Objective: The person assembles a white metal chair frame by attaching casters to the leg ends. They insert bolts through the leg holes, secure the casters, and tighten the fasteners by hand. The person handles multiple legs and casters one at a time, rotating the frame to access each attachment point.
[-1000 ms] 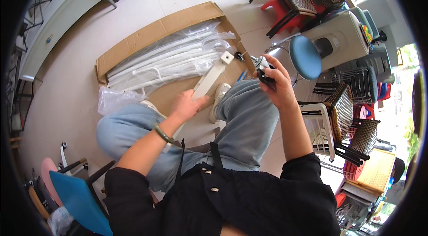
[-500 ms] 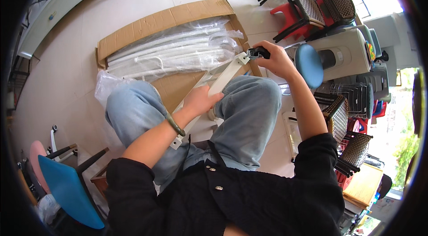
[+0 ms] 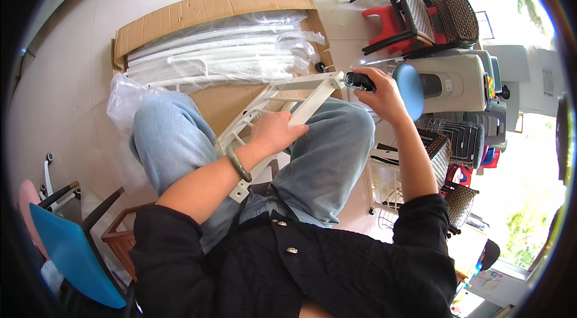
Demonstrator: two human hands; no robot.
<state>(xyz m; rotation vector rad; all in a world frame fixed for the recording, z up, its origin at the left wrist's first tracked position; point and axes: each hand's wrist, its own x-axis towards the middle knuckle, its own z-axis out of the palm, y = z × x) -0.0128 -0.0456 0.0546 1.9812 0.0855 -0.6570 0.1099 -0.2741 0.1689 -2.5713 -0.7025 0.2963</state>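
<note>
A white metal frame (image 3: 315, 100) with crossbars slants over my lap between my knees. My left hand (image 3: 277, 133), a bangle on its wrist, is closed around the frame's near rail. At the rail's far right end my right hand (image 3: 382, 94) grips a black caster wheel (image 3: 359, 82) with fingers and thumb. The caster is at the rail's end; whether its stem is fully seated I cannot tell. A second black caster (image 3: 320, 68) shows at another corner of the frame, beside the cardboard box (image 3: 204, 16).
White tubes in clear plastic (image 3: 210, 56) fill the box beyond my knees. On the right are a blue round seat (image 3: 409, 91), woven chairs (image 3: 452, 11) and a red stool (image 3: 384, 24). A blue chair (image 3: 75, 252) and a brown wooden box (image 3: 123, 237) are at lower left.
The frame has tilted, so more of its crossbars and a second caster show. The caster in my right hand has turned, and my right fingers have shifted around it. My view has shifted slightly.
</note>
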